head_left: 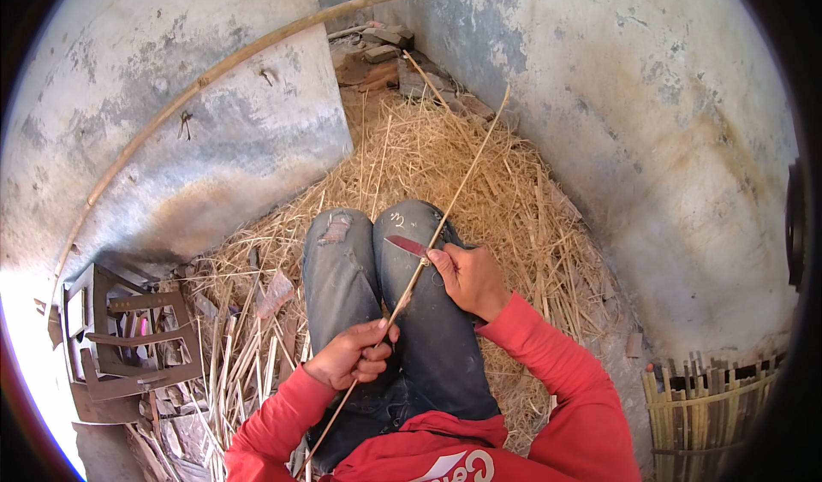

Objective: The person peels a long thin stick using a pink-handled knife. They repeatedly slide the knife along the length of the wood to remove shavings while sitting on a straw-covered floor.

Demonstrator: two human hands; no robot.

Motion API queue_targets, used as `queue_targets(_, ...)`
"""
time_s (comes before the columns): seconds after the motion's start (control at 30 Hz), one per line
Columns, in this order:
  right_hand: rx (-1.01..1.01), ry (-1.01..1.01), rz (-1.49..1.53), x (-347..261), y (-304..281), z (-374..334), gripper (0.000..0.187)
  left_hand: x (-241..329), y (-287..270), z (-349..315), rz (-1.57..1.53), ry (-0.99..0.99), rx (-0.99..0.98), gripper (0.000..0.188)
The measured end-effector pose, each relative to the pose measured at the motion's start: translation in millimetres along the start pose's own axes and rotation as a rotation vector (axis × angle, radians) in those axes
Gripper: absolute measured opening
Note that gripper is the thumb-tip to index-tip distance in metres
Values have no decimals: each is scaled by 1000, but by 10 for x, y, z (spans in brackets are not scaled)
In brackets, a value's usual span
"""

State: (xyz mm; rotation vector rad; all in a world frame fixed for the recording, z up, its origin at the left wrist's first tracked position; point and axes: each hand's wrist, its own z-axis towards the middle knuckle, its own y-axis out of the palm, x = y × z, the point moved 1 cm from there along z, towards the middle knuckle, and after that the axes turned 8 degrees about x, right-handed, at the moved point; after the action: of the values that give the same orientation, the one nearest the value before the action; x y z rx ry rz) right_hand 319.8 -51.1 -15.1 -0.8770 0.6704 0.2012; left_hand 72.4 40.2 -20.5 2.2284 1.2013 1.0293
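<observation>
The left hand [349,355] is pinching a long thin stick [408,294] between its fingers, and the stick is slanting up past the right hand's [469,281] fingers. Those fingers are curling tight around a knife [406,245], its reddish blade poking out left of them, beside the stick. Straw [522,225] is lying beyond both hands.

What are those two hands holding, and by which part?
The left hand grips a thin stick partway along its length. The right hand holds a knife by its handle end; the handle itself is hidden.
</observation>
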Motion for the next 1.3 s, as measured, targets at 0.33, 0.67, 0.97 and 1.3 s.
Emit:
queue_targets(0.33,-97,55,60,-45,-85,-212,49,198,116,333,44,74,-12,29)
queue_targets(0.67,-131,456,606,116,-132,-109,50,226,111,345,-20,48,-46,30)
queue_targets(0.97,2,185,285,-251,-88,-121,32,170,266,296,144,190,111,31)
queue_targets(1.3,497,208,124,340,-674,-9,18,208,23,293,-108,-70,-151,32)
